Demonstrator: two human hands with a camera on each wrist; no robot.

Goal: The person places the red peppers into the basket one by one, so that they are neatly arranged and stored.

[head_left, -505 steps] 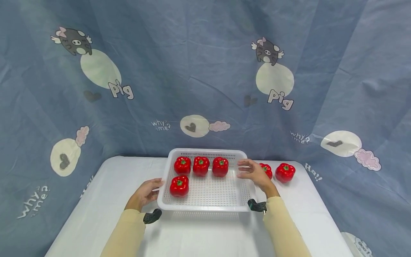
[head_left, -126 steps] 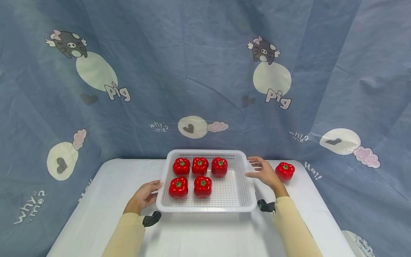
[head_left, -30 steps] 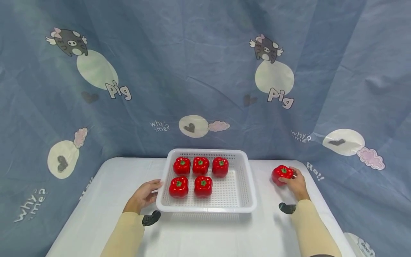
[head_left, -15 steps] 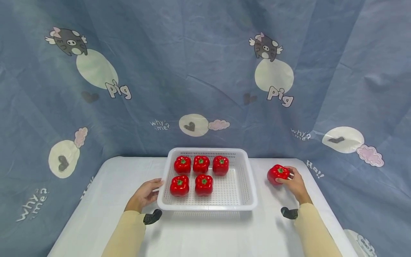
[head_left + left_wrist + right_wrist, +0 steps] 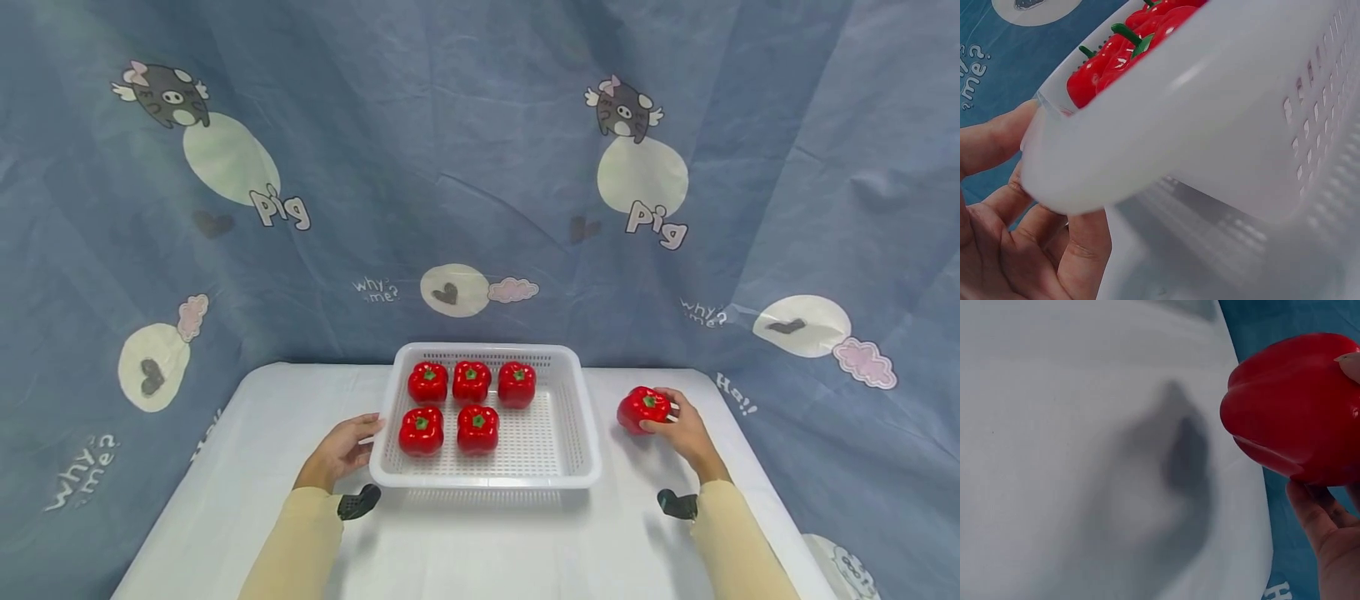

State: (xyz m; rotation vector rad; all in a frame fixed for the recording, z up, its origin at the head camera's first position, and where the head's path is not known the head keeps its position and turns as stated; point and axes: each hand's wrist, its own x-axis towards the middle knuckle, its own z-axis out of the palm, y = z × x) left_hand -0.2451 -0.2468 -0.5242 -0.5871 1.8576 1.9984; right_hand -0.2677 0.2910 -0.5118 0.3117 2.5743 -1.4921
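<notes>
A white perforated plastic basket sits on the table with several red bell peppers inside, three along the back and two in front at left and middle. My left hand holds the basket's left rim; in the left wrist view the thumb lies on top of the rim and the fingers are underneath. Right of the basket, my right hand grips another red bell pepper, green stem up. The right wrist view has this pepper raised over the table, thumb and fingers on opposite sides.
A white cloth covers the table, and its right edge runs close to my right hand. Behind it hangs a blue curtain printed with pigs. The basket's front right part shows its bare perforated floor.
One pepper from the table has joined the basket's front row since the oldest frame. My right hand has since taken hold of the last table pepper and moved it slightly left. The left hand stays put.
</notes>
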